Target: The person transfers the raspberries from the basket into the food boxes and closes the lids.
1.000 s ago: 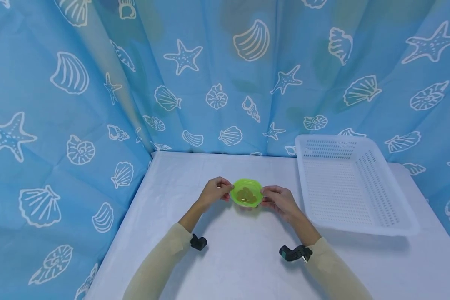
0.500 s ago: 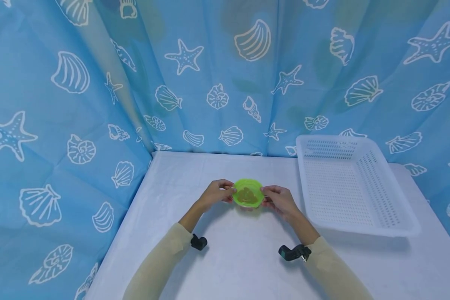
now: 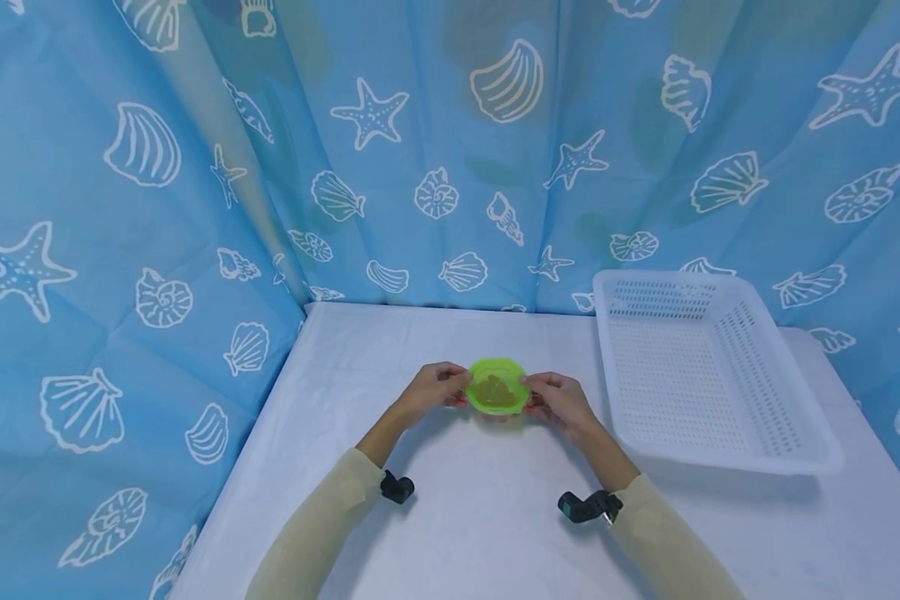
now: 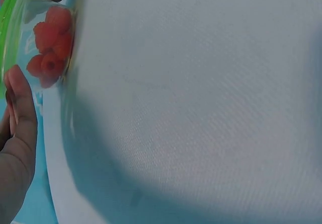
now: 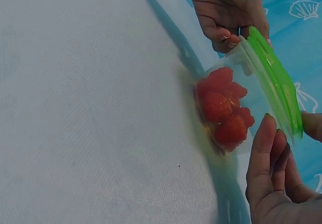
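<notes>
A small clear food container (image 5: 242,58) with a bright green lid (image 3: 497,372) sits on the white cloth, between my two hands. Through its wall red raspberries (image 5: 221,105) show, heaped in the bottom. At its left side my left hand (image 3: 426,392) grips the rim, thumb near the lid's edge and fingers lower down. My right hand (image 3: 567,406) holds the opposite side, its thumb on the lid's edge and its fingertips against the wall under the rim. The lid lies on the container; whether its edge is fully pressed down I cannot tell.
A large white perforated plastic basket (image 3: 682,387) stands to the right on the white-covered table (image 3: 480,517). A blue curtain (image 3: 420,125) with shell and starfish prints hangs behind and along the left side. Each wrist bears a small black camera (image 3: 588,506).
My left fingers and thumb shift slightly at the lid's left edge. The container and my right hand stay almost where they were.
</notes>
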The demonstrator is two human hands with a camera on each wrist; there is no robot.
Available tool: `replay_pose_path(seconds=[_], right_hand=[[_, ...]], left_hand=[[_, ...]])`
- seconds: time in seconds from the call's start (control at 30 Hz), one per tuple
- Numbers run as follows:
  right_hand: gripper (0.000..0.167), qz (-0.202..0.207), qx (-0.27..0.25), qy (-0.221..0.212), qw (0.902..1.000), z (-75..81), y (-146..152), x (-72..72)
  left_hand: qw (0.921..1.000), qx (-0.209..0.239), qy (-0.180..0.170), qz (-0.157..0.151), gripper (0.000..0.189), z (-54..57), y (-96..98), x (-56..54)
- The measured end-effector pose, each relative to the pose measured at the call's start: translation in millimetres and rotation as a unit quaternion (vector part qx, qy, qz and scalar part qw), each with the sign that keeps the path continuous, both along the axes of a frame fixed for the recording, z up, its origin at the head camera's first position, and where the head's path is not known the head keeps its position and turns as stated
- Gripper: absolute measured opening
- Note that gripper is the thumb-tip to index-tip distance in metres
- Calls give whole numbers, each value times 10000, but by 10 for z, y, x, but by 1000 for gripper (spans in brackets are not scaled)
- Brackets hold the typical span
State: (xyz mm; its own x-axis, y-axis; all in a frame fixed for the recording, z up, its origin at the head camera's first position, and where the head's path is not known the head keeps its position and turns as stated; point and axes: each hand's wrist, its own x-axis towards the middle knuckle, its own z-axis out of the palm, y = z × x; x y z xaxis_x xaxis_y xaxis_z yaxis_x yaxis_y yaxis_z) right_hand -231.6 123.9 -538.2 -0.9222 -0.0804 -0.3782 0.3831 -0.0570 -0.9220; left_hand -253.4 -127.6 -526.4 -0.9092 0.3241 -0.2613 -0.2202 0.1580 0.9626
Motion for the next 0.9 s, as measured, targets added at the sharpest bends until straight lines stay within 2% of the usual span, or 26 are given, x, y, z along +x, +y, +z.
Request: replay_pose_path(seconds=[0.27, 0.37, 0.47, 0.63, 0.77, 0.9], right_hand=[[36, 294, -315, -30, 9991, 24, 19, 14], [30, 328, -196, 58, 9993, 16, 21, 24], [26, 286, -48, -33, 9996, 2, 20, 27], [29, 327, -47, -95, 9994, 0, 29, 27], [33, 355, -120, -48, 9993, 18, 51, 45], [37, 330, -247, -122, 9991, 39, 77, 52]], left_hand=[[9996, 80, -30, 267, 30, -47, 22, 11], [9995, 234, -5, 233, 32, -66, 37, 16], [9994, 307, -69, 120, 37, -70, 42, 23], [9997, 241, -70, 42, 39, -47, 44, 27], [9998, 170, 16, 114, 36, -41, 67, 33], [9998, 96, -51, 195, 33, -43, 95, 35]])
